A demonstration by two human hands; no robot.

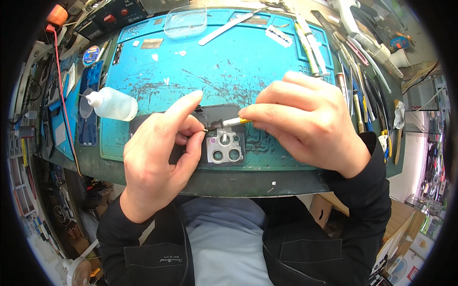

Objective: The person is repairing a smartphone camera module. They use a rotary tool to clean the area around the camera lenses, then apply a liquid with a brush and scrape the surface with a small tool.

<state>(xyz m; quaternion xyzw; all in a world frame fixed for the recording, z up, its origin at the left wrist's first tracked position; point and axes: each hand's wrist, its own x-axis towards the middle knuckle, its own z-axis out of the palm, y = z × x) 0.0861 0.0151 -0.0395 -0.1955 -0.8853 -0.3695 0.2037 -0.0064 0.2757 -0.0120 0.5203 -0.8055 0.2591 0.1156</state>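
My left hand (160, 152) is closed in a pinch, thumb against fingertips, with its index finger raised. A tiny dark part with a gold-coloured bit (205, 129) shows at those fingertips; its kind is too small to tell. My right hand (305, 119) grips a small brush (232, 122) with a silver ferrule, a yellow band and dark bristles. The bristles point left, close to the tiny part; whether they touch it I cannot tell. Below both hands lies a dark phone back panel (238, 110) with a silver camera housing (226, 147) showing round lens rings. My left hand hides its left part.
A clear dropper bottle (117, 104) lies left of the phone panel on the blue work mat (191, 71). Farther back are a clear plastic box (186, 23), a metal spudger (231, 26) and a razor blade (278, 36). Tweezers and tools (362, 95) crowd the right edge.
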